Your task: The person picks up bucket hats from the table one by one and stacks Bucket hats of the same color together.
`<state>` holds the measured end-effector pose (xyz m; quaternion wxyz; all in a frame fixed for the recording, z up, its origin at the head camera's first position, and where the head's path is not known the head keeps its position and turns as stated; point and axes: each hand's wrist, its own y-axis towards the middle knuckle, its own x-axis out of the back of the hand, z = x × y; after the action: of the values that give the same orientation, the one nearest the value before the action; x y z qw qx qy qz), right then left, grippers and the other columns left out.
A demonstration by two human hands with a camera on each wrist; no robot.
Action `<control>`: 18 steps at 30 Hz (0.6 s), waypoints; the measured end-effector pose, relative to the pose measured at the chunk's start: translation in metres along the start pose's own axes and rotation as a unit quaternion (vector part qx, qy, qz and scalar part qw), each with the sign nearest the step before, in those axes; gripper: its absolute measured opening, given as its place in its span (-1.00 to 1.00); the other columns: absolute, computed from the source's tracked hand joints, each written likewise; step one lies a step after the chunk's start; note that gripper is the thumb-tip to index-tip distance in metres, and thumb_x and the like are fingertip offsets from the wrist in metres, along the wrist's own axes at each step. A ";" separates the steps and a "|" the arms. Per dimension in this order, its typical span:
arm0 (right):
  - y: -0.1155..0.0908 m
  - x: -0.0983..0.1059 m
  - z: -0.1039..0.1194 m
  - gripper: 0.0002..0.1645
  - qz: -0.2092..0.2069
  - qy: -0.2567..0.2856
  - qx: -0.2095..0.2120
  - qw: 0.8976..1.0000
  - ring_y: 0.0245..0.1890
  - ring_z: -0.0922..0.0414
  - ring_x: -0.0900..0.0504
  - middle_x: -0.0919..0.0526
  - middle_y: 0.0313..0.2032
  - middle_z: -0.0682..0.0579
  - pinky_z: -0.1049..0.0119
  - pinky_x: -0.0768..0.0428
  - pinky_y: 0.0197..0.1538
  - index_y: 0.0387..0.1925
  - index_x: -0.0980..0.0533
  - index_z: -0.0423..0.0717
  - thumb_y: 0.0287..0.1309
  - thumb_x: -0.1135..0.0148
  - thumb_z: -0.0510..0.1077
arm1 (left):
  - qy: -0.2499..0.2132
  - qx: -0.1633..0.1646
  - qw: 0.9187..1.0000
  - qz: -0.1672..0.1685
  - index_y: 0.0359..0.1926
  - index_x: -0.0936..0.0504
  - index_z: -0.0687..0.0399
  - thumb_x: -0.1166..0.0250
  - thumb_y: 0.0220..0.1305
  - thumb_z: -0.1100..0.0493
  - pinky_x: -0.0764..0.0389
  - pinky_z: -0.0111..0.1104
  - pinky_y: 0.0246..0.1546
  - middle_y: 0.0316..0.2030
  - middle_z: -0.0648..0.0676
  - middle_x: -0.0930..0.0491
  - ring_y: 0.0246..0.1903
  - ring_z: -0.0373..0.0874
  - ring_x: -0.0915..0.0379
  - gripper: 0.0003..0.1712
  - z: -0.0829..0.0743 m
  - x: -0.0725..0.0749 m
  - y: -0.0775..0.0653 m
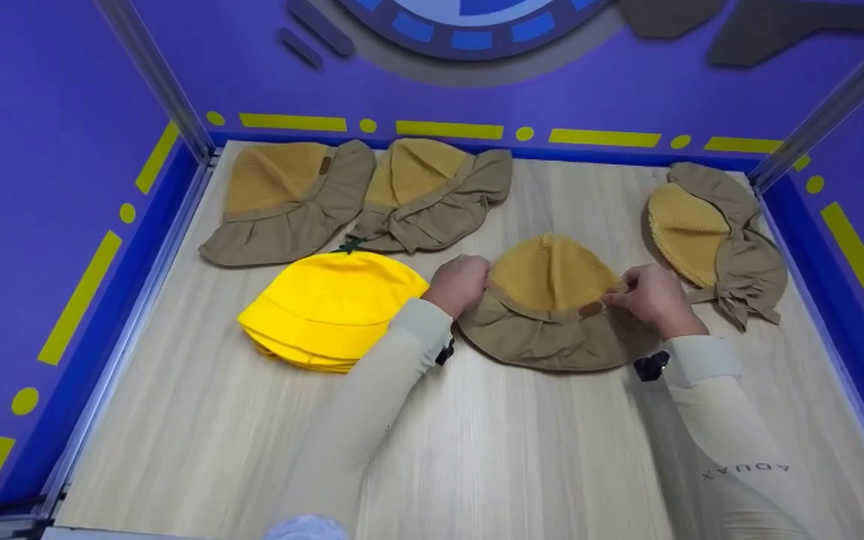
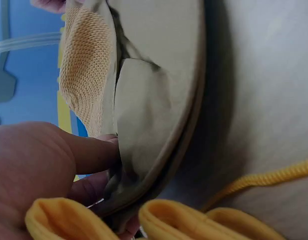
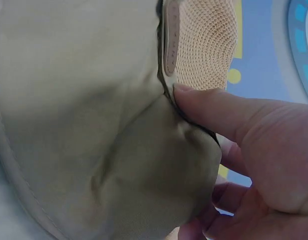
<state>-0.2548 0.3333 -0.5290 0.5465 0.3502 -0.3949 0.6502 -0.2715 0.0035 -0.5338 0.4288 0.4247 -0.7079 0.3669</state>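
Note:
A sun hat with a tan knitted crown and a wide khaki brim lies between both hands on the table. My left hand pinches its left side where crown and brim meet; in the left wrist view the thumb presses on the khaki cloth. On the opposite side my right hand pinches the same seam, close to a small brown label. Several yellow hats, stacked with a green stem on top, sit just left of my left forearm.
Two more khaki-brimmed hats lie along the back left, one at the corner and one beside it. Another tan hat with a tied bow rests at the right. Blue panels wall the wooden table at the back and sides.

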 end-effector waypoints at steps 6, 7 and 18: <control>-0.002 -0.008 -0.002 -0.60 -0.008 0.003 -0.012 1.000 -0.36 -0.03 -0.52 -0.59 -0.43 -0.06 0.24 -0.41 -0.34 -0.39 -0.58 -0.23 0.10 -0.53 0.02 | 0.056 0.005 0.998 0.002 -0.18 -0.77 0.13 -0.05 0.48 0.31 -0.71 -0.05 -0.04 -0.15 0.15 -0.77 -0.09 0.07 -0.70 -0.68 -0.005 -0.004 -0.001; -0.002 -0.009 -0.002 -0.59 -0.010 0.004 -0.014 1.000 -0.33 -0.04 -0.54 -0.61 -0.40 -0.08 0.23 -0.43 -0.31 -0.36 -0.59 -0.24 0.09 -0.53 0.02 | 0.068 0.006 0.998 0.002 -0.14 -0.77 0.13 -0.05 0.48 0.32 -0.70 -0.04 -0.02 -0.12 0.15 -0.76 -0.08 0.09 -0.69 -0.67 -0.006 -0.004 -0.001; -0.005 -0.019 -0.002 -0.40 -0.062 0.057 0.009 0.996 -0.02 -0.31 -0.57 -0.59 -0.05 -0.44 -0.20 -0.52 0.04 0.06 -0.59 -0.36 0.10 -0.52 -0.06 | 0.171 -0.039 0.983 -0.047 0.11 -0.68 -0.03 -0.10 0.52 0.17 -0.48 -0.14 0.18 0.11 0.10 -0.56 0.18 0.06 -0.42 -0.70 -0.049 -0.011 -0.014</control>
<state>-0.2470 0.3276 -0.5463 0.6046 0.3413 -0.3349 0.6371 -0.2415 0.0445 -0.5242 0.5764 0.3714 -0.6173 0.3857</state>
